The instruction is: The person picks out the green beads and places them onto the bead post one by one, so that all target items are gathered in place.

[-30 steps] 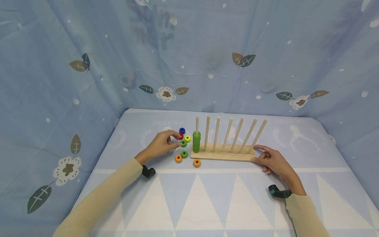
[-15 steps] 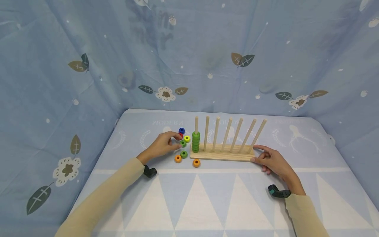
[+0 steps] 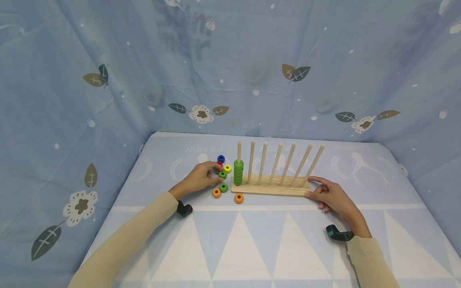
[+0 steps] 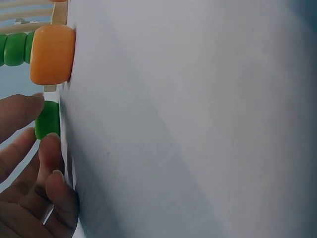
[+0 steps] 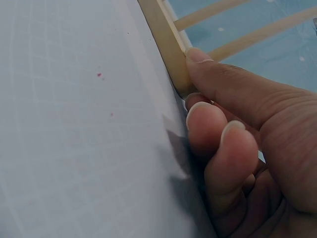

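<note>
A wooden peg rack point(image 3: 270, 189) stands on the table, with a row of upright pegs. Green beads point(image 3: 238, 173) are stacked on its leftmost peg. At the left of the rack, my left hand point(image 3: 198, 178) has thumb and fingers on either side of a loose green bead point(image 4: 48, 119), pinching it at table level. My right hand point(image 3: 333, 196) grips the rack's right end, thumb on the front corner and index finger reaching behind; in the right wrist view the other fingers point(image 5: 230, 153) are curled below the corner.
Around the left hand lie a blue bead point(image 3: 221, 159), a partly covered red bead point(image 3: 219, 163), a yellow bead point(image 3: 227, 169), another green bead point(image 3: 223, 187) and two orange beads, one left point(image 3: 216, 193) and one in front of the rack point(image 3: 239, 198). Patterned cloth walls surround the table.
My left hand has shifted slightly right and toward me, its thumb and fingertips now around the green bead. The right hand and the rack have stayed in place.
</note>
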{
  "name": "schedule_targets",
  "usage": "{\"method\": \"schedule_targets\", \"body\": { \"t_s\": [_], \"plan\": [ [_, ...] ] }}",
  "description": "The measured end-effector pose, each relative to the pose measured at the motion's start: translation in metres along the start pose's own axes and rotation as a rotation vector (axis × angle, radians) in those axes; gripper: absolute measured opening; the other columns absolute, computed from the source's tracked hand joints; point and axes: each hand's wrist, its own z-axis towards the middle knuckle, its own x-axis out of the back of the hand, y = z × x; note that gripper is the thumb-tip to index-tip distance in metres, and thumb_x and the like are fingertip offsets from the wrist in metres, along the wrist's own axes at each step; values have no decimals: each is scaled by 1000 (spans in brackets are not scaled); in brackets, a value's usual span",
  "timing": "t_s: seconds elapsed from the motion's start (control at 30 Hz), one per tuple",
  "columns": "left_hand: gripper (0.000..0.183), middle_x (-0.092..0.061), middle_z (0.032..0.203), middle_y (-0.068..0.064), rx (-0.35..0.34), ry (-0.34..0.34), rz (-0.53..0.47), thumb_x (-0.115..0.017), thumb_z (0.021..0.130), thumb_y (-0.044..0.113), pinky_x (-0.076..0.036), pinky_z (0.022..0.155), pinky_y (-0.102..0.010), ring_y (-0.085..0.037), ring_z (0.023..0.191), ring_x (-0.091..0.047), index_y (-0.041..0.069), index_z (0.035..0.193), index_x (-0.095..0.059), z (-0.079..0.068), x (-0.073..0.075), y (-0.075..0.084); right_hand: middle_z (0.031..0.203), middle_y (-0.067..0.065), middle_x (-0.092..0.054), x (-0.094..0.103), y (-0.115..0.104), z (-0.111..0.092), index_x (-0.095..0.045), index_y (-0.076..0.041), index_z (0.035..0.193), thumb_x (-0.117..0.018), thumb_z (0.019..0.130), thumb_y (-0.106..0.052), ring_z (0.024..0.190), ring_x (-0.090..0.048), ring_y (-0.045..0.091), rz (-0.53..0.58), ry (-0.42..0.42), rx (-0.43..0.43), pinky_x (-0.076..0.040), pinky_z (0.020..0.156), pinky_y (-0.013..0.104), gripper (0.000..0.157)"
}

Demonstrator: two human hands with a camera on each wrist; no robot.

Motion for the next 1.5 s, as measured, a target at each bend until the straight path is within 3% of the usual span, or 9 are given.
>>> {"method": "schedule_targets", "body": {
  "t_s": [0.7,0.97,1.27,1.5],
  "plan": [
    [29,-66,106,3,18,-23,55,-83,90,27,-48,70,-31,-15,78,-55,14,114,-73,4,-1,1,86,16,-64,-1,0,-1,-44,-9,155,-81,91,-32,51,-54,14,1,8,-6,-51,45,33,77],
    [25,-68,102,4,31,-15,52,-83,90,27,-44,59,-29,-15,66,-53,15,110,-72,0,3,3,86,16,-64,-1,1,-1,-44,-8,154,-81,91,-31,51,-54,14,3,9,5,-51,45,33,76],
    [26,-70,104,4,18,-30,76,-81,91,30,-43,58,-28,-14,65,-53,15,110,-72,-3,7,5,86,16,-64,-1,0,-1,-43,-8,155,-80,92,-30,51,-54,14,4,3,7,-51,45,33,76],
    [26,-69,103,3,49,-25,56,-82,91,30,-43,54,-27,-16,64,-52,16,110,-71,-4,10,7,86,17,-64,0,-1,-1,-44,-9,155,-80,92,-31,51,-54,14,2,6,7,-51,46,34,76]
  ]
}}
